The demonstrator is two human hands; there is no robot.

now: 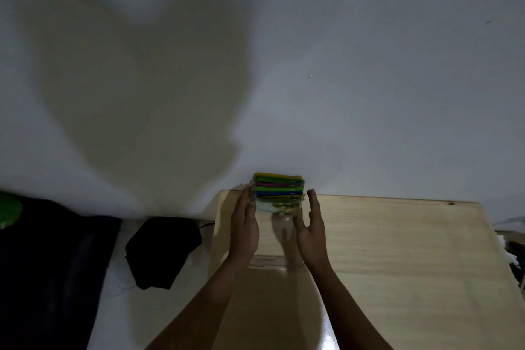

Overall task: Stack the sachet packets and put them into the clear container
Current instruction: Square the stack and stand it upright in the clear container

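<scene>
A stack of coloured sachet packets (278, 186), yellow, green, purple and blue, rises at the far end of a clear container (268, 261) on the wooden table (397, 250). The stack leans near the wall and its lower part sits inside the container. My left hand (245, 229) lies flat against the container's left side, fingers straight. On the right side my right hand (311, 229) is held the same way, fingers straight and pointing forward. Whether the palms press the container walls is hard to tell in the dim light.
A white wall (369, 94) stands right behind the table's far edge. Left of the table, a black bag (163, 250) and dark fabric (51, 264) lie on a white surface. A green object (8, 209) is at the far left edge.
</scene>
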